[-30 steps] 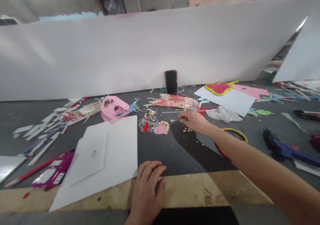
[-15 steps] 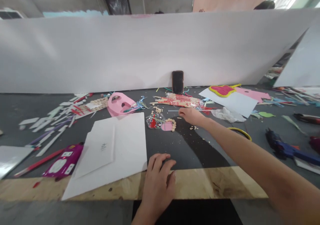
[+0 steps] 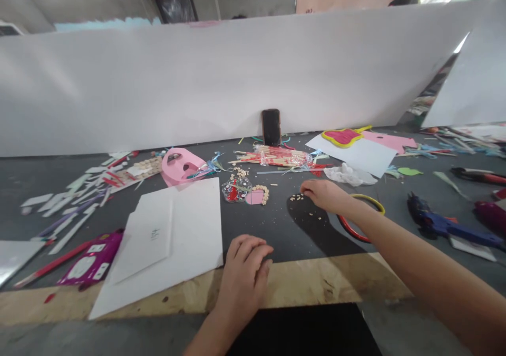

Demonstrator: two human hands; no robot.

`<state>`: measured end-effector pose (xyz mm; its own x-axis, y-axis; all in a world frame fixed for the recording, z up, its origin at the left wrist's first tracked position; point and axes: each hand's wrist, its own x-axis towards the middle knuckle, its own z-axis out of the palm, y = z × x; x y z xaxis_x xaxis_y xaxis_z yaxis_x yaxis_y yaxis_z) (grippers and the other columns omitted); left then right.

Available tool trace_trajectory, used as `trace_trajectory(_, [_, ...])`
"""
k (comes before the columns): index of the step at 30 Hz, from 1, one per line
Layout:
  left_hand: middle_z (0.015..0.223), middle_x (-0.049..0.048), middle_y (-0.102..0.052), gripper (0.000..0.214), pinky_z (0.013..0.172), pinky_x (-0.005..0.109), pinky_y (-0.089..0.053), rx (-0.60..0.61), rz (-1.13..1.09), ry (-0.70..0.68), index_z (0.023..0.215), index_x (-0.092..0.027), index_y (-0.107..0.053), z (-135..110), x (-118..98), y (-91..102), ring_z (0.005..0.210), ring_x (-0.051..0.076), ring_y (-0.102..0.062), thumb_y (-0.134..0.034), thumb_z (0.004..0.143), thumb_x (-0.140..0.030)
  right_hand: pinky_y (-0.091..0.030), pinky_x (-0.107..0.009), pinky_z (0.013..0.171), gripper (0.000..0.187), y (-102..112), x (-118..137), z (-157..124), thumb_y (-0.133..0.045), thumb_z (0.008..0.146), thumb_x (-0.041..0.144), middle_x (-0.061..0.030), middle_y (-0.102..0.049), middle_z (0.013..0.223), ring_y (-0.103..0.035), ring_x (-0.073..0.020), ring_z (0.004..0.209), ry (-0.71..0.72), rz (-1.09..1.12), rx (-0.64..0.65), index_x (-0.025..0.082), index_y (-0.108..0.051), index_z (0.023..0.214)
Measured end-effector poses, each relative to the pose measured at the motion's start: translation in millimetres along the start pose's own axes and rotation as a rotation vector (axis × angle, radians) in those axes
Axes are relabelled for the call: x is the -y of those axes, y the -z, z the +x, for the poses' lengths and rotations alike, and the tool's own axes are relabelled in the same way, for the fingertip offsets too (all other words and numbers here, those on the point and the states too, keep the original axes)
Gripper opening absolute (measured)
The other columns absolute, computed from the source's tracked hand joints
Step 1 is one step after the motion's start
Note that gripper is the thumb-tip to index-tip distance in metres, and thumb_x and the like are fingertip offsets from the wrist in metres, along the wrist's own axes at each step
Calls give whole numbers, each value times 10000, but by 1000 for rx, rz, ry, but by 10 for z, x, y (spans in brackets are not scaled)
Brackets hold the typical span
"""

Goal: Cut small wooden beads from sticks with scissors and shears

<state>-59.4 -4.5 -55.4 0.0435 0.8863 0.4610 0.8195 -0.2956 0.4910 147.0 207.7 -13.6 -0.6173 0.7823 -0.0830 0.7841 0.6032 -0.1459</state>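
My right hand (image 3: 324, 194) reaches over the dark table, fingers curled down beside a small scatter of pale beads (image 3: 295, 197); what its fingertips hold, if anything, is hidden. A yellow and red ring (image 3: 366, 215) lies just right of its wrist. My left hand (image 3: 243, 272) rests flat at the table's wooden front edge (image 3: 316, 282), fingers loosely spread and touching the corner of a white paper sheet (image 3: 174, 235). A small pink heart with beads along its rim (image 3: 256, 195) and a clear tray of small bits (image 3: 235, 190) sit between the two hands.
A phone (image 3: 271, 127) leans on the white partition (image 3: 221, 77). A packet of sticks (image 3: 279, 158), a pink mask (image 3: 182, 167), cut strips (image 3: 75, 203), a purple packet (image 3: 89, 264), a blue glue gun (image 3: 438, 223) and pink-yellow shapes (image 3: 344, 136) lie around.
My right hand has drawn back from the stick packet toward the scattered beads nearer me. My left hand stays at the front edge.
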Motion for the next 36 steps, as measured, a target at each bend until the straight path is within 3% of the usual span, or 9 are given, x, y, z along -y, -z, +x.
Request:
trace_trajectory(4, [984,73,-661,181,897,441,-436,82,56,-3,997,-198,-650,408,-45,-6,1004,249,-521,-501,895,-208,-522,-339,732,235,16,-114,-243,-494,950,339,-43,-658,974,-636,-151,806,-122,25,-170,166,-599,1070])
trace_trajectory(9, [980,68,-688,200,924,426,-392,296,210,70,945,-229,-699,1135,-25,-289,1038,257,-522,-510,901,-275,-468,-294,620,269,-143,-289,-750,-343,948,249,-54,-710,835,-669,-208,741,-233,16,-353,234,-592,1049])
trace_trajectory(14, [944,66,-706,237,869,390,-413,370,268,90,873,-231,-727,1593,-15,-613,970,251,-554,-491,888,-246,-457,-424,871,305,-262,-414,-1196,-438,883,299,-125,-629,1155,-562,-295,1066,-199,-19,-452,204,-599,1124])
trace_trajectory(18, [913,72,-720,217,813,371,-436,440,315,98,823,-238,-743,1683,-42,-695,941,261,-573,-527,843,-223,-439,-469,910,299,-287,-490,-1315,-437,890,320,-138,-617,1150,-530,-305,1074,-168,-48,-460,203,-629,1086])
trace_trajectory(27, [872,67,-728,197,812,360,-441,527,345,100,753,-233,-725,1727,-61,-747,913,254,-606,-552,764,-140,-429,-471,928,332,-385,-585,-1108,-527,835,295,-164,-656,1119,-576,-303,1066,-117,-47,-394,165,-609,1129])
trace_trajectory(31, [873,78,-719,166,814,381,-433,500,287,114,747,-216,-694,1737,-61,-770,919,271,-607,-547,772,-142,-432,-451,935,330,-362,-629,-1086,-561,822,317,-153,-660,1127,-580,-302,1072,-129,16,-376,163,-613,1109])
trace_trajectory(36, [827,49,-697,159,770,325,-437,402,122,147,846,-212,-650,1650,-100,-693,874,227,-610,-496,851,-169,-448,-481,909,356,-294,-580,-1111,-589,790,364,-147,-644,1153,-587,-323,1055,-219,156,-420,198,-618,1104])
